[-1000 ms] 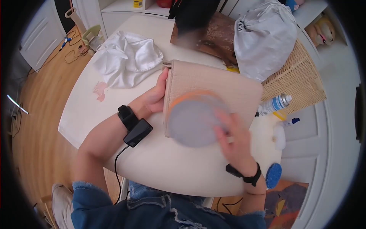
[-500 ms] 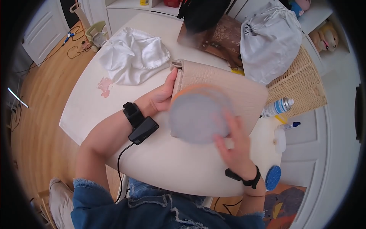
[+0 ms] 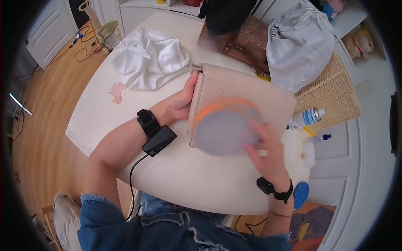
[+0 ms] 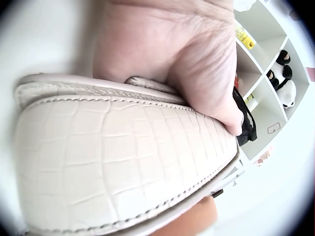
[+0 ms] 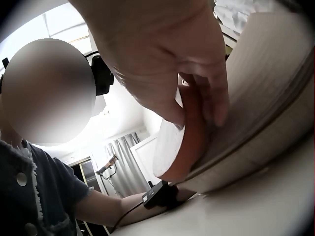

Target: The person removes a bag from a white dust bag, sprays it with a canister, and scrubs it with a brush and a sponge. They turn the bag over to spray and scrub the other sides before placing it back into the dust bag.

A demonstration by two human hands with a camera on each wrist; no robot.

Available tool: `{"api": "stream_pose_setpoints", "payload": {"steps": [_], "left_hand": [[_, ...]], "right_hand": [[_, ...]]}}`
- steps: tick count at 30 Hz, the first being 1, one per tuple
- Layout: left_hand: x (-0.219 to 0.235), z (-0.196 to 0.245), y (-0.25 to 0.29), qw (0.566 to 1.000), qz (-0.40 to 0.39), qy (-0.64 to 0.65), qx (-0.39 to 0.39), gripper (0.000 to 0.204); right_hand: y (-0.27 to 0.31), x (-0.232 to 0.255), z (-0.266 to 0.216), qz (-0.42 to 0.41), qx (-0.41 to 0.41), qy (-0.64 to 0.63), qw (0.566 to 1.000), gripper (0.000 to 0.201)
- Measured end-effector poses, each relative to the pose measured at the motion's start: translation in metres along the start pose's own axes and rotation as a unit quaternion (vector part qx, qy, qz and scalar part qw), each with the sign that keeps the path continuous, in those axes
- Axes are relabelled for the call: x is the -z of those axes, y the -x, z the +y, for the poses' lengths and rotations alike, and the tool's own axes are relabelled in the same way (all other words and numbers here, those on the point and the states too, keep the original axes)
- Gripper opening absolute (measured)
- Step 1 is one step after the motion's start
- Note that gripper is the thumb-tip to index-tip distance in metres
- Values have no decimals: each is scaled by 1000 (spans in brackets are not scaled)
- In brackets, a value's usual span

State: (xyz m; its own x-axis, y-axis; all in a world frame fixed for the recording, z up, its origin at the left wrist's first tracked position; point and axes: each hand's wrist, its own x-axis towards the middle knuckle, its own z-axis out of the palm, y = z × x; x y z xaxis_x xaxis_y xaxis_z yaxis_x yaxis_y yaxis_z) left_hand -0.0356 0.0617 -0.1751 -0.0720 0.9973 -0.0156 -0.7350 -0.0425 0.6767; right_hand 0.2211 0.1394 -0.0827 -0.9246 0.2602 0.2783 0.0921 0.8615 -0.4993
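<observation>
1. Wooden floor (image 3: pixel 52 138) spreads below and left of the beige bag (image 3: pixel 251 85), with a white door (image 3: pixel 52 35) beyond it; white shelving (image 3: pixel 144 19) stands past the bag's far side.
2. Under the bag lies a white table (image 3: pixel 209 184) with curved edges.
3. From the near left, the left arm (image 3: pixel 121 136) reaches diagonally up to the bag's left side, elbow bent outward. The left hand (image 3: pixel 183 102) grips that side, thumb pressed along the edge; its other fingers are mostly hidden, so their exact curl can't be told.
4. From the near right, the right arm (image 3: pixel 280 215) rises with the forearm short in view, its hand angled inward over the bag. Thumb and fingers of the right hand (image 3: pixel 270 157) pinch the rim of a disc.
5. Right of the bag and a little beyond it stands a wicker basket (image 3: pixel 339 96); a white drawstring bag (image 3: pixel 301 46) lies beyond the bag's far right corner.
6. Beyond the bag, towards its left, is a crumpled white cloth (image 3: pixel 148 58); straight beyond is a brown bag (image 3: pixel 251 39).
7. Grey-faced and orange-rimmed, the disc (image 3: pixel 226 131) is over the bag's near part, blurred.
8. Just right of the bag lies a spray can (image 3: pixel 307 117); nearer the person, a blue round pad (image 3: pixel 300 194).
</observation>
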Motion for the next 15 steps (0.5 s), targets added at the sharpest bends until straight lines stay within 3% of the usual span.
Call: {"api": "stream_pose_setpoints", "payload": {"steps": [1,3,4,6,7,9,10,12,13,15], "left_hand": [[-2,1,-1,1000,22,6,5,84],[-4,1,-2,999,44,14,8,84],[-3,1,-3,999,44,16,13,84],[-1,2,-5,999,43,18,17,85],[0,2,-5,998,33,47,21,81],[1,2,-5,996,22,76,27,77],[1,3,-4,997,16,75,19,77],[0,2,-3,997,9,72,13,77],[1,1,-3,996,5,84,18,78],[0,1,-3,995,2,97,23,78]], "right_hand": [[-1,5,6,-1,0,0,1000,55],[-6,12,19,235,-87,-62,966,52],[-8,11,23,234,-86,-62,966,52],[-10,10,27,321,-75,-141,934,51],[-9,9,24,320,-74,-140,934,51],[-3,0,13,177,-34,-47,982,53],[-2,-5,8,178,-35,-47,982,53],[-1,-15,0,5,10,-50,999,54],[-1,-15,1,6,9,-51,999,54],[-1,-14,4,6,84,21,996,53]]}}
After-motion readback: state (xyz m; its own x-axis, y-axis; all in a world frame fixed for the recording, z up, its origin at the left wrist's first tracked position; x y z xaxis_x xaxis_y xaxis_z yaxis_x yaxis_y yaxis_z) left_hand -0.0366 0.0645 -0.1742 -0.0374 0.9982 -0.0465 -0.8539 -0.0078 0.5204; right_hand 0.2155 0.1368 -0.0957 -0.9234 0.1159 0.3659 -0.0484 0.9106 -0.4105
